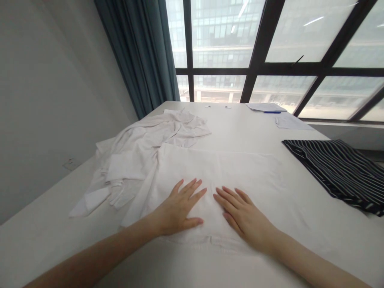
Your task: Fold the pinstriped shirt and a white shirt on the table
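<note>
A white garment (240, 168) lies spread flat on the white table in front of me, its exact kind hard to make out. Palm down on its left half rests my left hand (180, 208), fingers spread apart. My right hand (243, 216) lies flat on the cloth a little to the right, fingers stretched out. Neither hand grips anything. Beyond my left hand, a crumpled heap of white clothing (135, 148) touches or overlaps the garment's left side; where one ends is partly hidden.
At the right edge lies a folded black-and-white striped cloth (339, 172). Papers (264, 107) and a blue pen (272, 112) sit at the far right of the table (231, 128). A grey wall (54, 88) borders the left side, with a blue curtain (147, 56) and windows behind.
</note>
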`<state>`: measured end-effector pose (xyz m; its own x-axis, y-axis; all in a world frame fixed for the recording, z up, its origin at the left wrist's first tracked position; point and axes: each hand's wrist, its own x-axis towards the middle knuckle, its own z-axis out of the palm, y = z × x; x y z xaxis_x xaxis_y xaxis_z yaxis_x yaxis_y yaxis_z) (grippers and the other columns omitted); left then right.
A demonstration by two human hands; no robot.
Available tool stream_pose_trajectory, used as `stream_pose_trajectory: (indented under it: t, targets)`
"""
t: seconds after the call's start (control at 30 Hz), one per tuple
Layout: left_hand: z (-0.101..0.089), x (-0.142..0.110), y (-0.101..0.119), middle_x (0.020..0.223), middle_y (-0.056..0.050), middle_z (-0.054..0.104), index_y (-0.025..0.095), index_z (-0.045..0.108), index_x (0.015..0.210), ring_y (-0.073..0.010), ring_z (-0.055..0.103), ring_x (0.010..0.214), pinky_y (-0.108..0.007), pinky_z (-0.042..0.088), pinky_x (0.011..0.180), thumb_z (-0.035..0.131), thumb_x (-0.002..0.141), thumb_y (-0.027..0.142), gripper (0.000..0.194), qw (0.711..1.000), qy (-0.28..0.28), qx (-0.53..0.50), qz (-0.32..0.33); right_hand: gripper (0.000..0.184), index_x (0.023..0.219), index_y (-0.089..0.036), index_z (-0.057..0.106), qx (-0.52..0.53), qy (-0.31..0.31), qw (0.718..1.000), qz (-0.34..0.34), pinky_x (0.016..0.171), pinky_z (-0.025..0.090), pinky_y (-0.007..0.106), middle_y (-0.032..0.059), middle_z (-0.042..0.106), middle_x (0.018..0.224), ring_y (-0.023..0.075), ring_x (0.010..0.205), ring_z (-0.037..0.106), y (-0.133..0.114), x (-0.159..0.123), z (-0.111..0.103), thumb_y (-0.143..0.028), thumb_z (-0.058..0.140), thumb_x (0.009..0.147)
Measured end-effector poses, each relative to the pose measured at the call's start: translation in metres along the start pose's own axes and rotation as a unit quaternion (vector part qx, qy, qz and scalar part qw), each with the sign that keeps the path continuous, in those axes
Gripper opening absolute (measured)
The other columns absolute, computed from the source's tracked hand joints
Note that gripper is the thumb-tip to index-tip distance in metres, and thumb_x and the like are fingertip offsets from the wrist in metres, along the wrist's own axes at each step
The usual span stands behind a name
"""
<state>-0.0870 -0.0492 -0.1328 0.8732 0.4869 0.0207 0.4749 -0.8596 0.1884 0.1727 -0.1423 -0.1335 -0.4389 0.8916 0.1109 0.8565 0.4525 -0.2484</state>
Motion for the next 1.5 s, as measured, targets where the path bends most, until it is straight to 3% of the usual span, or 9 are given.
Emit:
stream_pose_trajectory:
  t: [0.13, 0.3, 0.57, 0.73, 0.9, 1.03, 1.17, 1.33, 1.5]
  targets:
    - [0.001, -0.003, 0.000, 0.164, -0.017, 0.020, 0.020, 0.025, 0.157, -0.0320, 0.016, 0.152, -0.058, 0.013, 0.120, 0.045, 0.093, 0.067, 0.082, 0.999, -0.028, 0.027, 0.003, 0.059, 0.158, -0.032, 0.024, -0.005, -0.044, 0.999, -0.032, 0.118, 0.029, 0.057, 0.0032, 0.027, 0.162, 0.0270, 0.149, 0.026, 0.006, -0.017, -0.001, -0.046, 0.038, 0.102]
    - [-0.001, -0.003, 0.004, 0.164, -0.018, 0.018, 0.019, 0.024, 0.157, -0.0324, 0.014, 0.153, -0.058, 0.011, 0.120, 0.042, 0.094, 0.067, 0.081, 0.999, -0.038, 0.023, 0.004, 0.064, 0.158, -0.038, 0.021, 0.005, -0.045, 0.998, -0.033, 0.117, 0.029, 0.057, 0.0013, 0.027, 0.162, 0.0289, 0.148, 0.028, 0.015, -0.044, -0.009, -0.049, 0.045, 0.099]
    - [-0.003, 0.004, 0.015, 0.160, -0.017, 0.032, 0.021, 0.034, 0.153, -0.0316, 0.025, 0.150, -0.057, 0.016, 0.120, 0.040, 0.095, 0.067, 0.074, 1.000, -0.012, -0.002, 0.013, 0.036, 0.119, -0.032, 0.071, 0.031, -0.011, 0.998, 0.052, 0.115, 0.034, 0.058, 0.0024, 0.073, 0.120, 0.0243, 0.113, 0.068, 0.024, -0.021, -0.040, -0.035, 0.039, 0.102]
    - [-0.013, 0.042, -0.030, 0.157, -0.014, 0.039, 0.023, 0.040, 0.150, -0.0266, 0.031, 0.148, -0.053, 0.021, 0.119, 0.033, 0.103, 0.052, 0.055, 0.997, 0.031, 0.029, -0.068, 0.038, 0.123, -0.025, 0.067, -0.015, 0.077, 0.994, 0.074, 0.106, 0.045, 0.050, 0.0076, 0.071, 0.125, 0.0264, 0.121, 0.063, 0.075, 0.026, -0.043, -0.033, 0.038, 0.099]
    - [-0.017, 0.077, -0.090, 0.161, -0.015, 0.031, 0.022, 0.037, 0.152, -0.0285, 0.026, 0.150, -0.055, 0.020, 0.119, 0.033, 0.104, 0.047, 0.054, 0.977, 0.043, 0.093, -0.185, 0.050, 0.143, -0.023, 0.052, -0.043, 0.059, 0.989, 0.132, 0.111, 0.039, 0.050, 0.0104, 0.050, 0.151, 0.0274, 0.142, 0.041, 0.118, 0.048, -0.021, -0.041, 0.035, 0.099]
    - [-0.012, 0.076, -0.121, 0.161, -0.012, 0.033, 0.026, 0.039, 0.151, -0.0303, 0.026, 0.150, -0.055, 0.017, 0.119, 0.036, 0.102, 0.048, 0.053, 0.969, 0.080, 0.124, -0.199, 0.054, 0.149, -0.029, 0.043, -0.072, 0.037, 0.983, 0.162, 0.115, 0.031, 0.052, 0.0049, 0.040, 0.158, 0.0267, 0.147, 0.032, 0.140, 0.033, -0.013, -0.049, 0.027, 0.101]
    - [-0.009, 0.067, -0.144, 0.153, -0.014, 0.044, 0.022, 0.045, 0.143, -0.0297, 0.036, 0.144, -0.051, 0.026, 0.117, 0.047, 0.098, 0.037, 0.048, 0.947, 0.187, 0.111, -0.236, 0.054, 0.144, -0.026, 0.049, -0.102, 0.089, 0.967, 0.217, 0.112, 0.035, 0.055, 0.0086, 0.048, 0.153, 0.0298, 0.141, 0.042, 0.169, 0.008, -0.013, -0.049, 0.029, 0.099]
    - [-0.007, 0.062, -0.169, 0.114, -0.014, 0.062, 0.016, 0.054, 0.115, -0.0277, 0.059, 0.108, -0.042, 0.047, 0.098, 0.060, 0.084, 0.024, 0.033, 0.864, 0.369, 0.020, -0.341, 0.055, 0.135, -0.010, 0.053, -0.121, 0.236, 0.902, 0.341, 0.098, 0.047, 0.056, 0.0237, 0.061, 0.132, 0.0377, 0.124, 0.056, 0.202, -0.008, -0.015, -0.041, 0.036, 0.092]
    - [-0.008, 0.061, -0.176, 0.091, -0.008, 0.059, 0.020, 0.052, 0.086, -0.0275, 0.056, 0.096, -0.045, 0.045, 0.095, 0.064, 0.079, 0.030, 0.017, 0.830, 0.405, -0.016, -0.382, 0.043, 0.105, -0.015, 0.067, -0.096, 0.277, 0.855, 0.427, 0.090, 0.048, 0.060, 0.0248, 0.067, 0.112, 0.0427, 0.112, 0.061, 0.220, -0.017, -0.023, -0.046, 0.043, 0.085]
